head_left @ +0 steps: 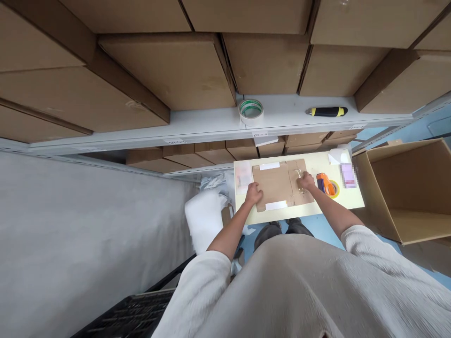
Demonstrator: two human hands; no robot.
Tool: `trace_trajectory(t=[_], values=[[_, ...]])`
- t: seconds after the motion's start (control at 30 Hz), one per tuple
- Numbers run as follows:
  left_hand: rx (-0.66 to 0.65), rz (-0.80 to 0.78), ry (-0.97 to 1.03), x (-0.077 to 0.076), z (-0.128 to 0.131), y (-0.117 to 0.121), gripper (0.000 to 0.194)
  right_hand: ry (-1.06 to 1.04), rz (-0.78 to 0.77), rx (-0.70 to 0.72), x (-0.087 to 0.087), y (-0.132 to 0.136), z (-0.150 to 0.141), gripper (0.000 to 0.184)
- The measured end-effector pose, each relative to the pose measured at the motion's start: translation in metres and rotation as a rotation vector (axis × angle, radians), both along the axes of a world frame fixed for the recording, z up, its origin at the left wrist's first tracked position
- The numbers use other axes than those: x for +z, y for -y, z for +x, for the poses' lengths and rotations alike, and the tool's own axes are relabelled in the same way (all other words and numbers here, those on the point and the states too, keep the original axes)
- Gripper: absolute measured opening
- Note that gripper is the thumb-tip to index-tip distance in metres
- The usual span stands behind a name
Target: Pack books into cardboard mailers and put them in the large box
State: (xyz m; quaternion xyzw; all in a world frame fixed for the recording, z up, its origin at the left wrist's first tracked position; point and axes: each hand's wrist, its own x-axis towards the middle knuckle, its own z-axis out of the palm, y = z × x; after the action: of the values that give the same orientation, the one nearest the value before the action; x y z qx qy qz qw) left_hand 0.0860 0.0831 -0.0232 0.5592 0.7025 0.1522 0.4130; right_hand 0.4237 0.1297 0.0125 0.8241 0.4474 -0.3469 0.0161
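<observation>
On a pale small table (348, 203) lies a flat brown cardboard piece (273, 185) with white strips along its upper and lower edges. My left hand (253, 193) is at the cardboard's left edge, fingers curled over it. My right hand (306, 181) is closed over the cardboard's right part, against a thin shiny thing (299, 174) that looks like clear tape or film; the fingers partly hide it. Just right of this hand are an orange and blue tape dispenser (326, 184) and a yellow roll of tape (336, 189).
Shelves of brown boxes (169, 70) rise in front. A white tape roll (251, 111) and a black and yellow utility knife (327, 111) lie on the shelf edge. To the right stands a large open carton (412, 188); to the left, white foam wrap (204, 218) and a black crate (130, 314).
</observation>
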Motion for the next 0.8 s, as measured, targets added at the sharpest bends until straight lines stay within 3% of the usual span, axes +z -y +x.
trace_trajectory(t=[0.13, 0.3, 0.4, 0.63, 0.8], values=[[0.069, -0.016, 0.021, 0.002, -0.004, -0.001, 0.046, -0.003, 0.019, -0.055, -0.001, -0.002, 0.000, 0.069], [0.189, -0.048, 0.017, 0.008, -0.012, -0.003, 0.069, 0.012, 0.045, -0.123, 0.001, -0.008, -0.003, 0.072], [0.213, -0.037, -0.027, 0.017, -0.018, -0.006, 0.072, 0.001, 0.067, -0.108, 0.010, -0.011, -0.005, 0.076], [0.214, 0.057, -0.002, 0.050, -0.025, -0.013, 0.018, 0.022, 0.232, -0.052, 0.048, -0.008, 0.002, 0.076], [0.234, 0.169, 0.182, 0.076, -0.018, -0.021, 0.018, -0.040, 0.390, -0.058, 0.079, -0.003, 0.011, 0.069]])
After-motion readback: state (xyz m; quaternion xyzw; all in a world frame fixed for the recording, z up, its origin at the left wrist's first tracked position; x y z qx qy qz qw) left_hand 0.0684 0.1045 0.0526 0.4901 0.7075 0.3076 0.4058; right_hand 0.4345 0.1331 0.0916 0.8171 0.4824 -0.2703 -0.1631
